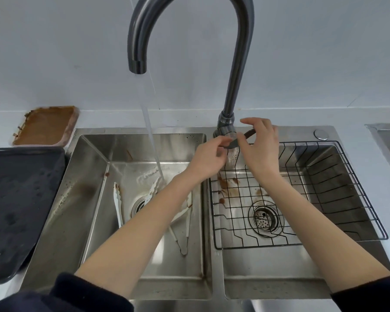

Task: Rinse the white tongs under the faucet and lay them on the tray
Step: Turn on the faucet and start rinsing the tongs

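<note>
Steel double sink (95,167), water running, tongs (118,203) inside, both hands (208,157) loosely open at faucet (226,129) handle

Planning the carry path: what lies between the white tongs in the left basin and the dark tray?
In the head view, only the left basin's steel wall and rim separate the white tongs from the dark tray; nothing stands there.

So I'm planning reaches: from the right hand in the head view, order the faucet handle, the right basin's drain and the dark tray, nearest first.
From the right hand:
1. Faucet handle, at its fingers, by the faucet base.
2. Right basin's drain, below it under the wire rack.
3. Dark tray, far left on the counter.
</note>
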### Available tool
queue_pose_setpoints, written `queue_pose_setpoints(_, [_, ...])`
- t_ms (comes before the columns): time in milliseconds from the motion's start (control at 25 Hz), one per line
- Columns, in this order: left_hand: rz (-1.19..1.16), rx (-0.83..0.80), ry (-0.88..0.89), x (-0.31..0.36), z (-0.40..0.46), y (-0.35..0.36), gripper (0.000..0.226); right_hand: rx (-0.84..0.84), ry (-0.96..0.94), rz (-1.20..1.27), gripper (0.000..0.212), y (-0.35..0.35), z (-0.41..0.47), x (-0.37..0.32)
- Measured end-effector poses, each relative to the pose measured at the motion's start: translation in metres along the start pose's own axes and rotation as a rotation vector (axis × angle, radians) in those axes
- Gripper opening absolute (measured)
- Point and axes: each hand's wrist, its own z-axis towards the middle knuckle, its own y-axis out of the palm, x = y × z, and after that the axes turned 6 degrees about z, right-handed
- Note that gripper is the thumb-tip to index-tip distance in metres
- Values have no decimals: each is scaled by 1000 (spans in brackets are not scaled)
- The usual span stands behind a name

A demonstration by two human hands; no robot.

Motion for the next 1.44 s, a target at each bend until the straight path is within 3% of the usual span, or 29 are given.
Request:
queue_pose_setpoints(200, [8, 4, -90, -47, -27, -18, 33, -156, 29, 145, 27, 36, -25, -28])
queue_pose_setpoints(360, [-15, 4, -222, -93, -52, -27, 27, -332, 161, 187, 26, 76, -60, -35])
queue_pose_setpoints(640, [14, -75, -524, -183, -104, -24, 32, -476, 694, 213, 27, 148, -121, -1])
queue_pose_setpoints(880, [79, -165, -613, -215, -111, -18, 46, -495, 986, 125, 36, 180, -140, 21])
queue_pose_setpoints(960, [72, -195, -620, -218, -109, -15, 39, -439, 1167, 305, 34, 186, -141, 21])
queue_pose_setpoints(1040, [33, -210, -625, -224, -106, -11, 18, -364, 1295, 507, 34, 191, -142, 20])
queue_pose_setpoints(1160, [6, -232, -634, -229, -103, -7, 18, -322, 1353, 653, 35, 194, -143, 18])
queue_pose_setpoints(1200, [1, -238, -641, -228, -102, -6, 29, -313, 1359, 681, 35, 195, -143, 17])
queue_pose_setpoints(1440, [-22, -232, -635, -227, -101, -8, 39, -345, 1380, 691, 34, 198, -142, 22])
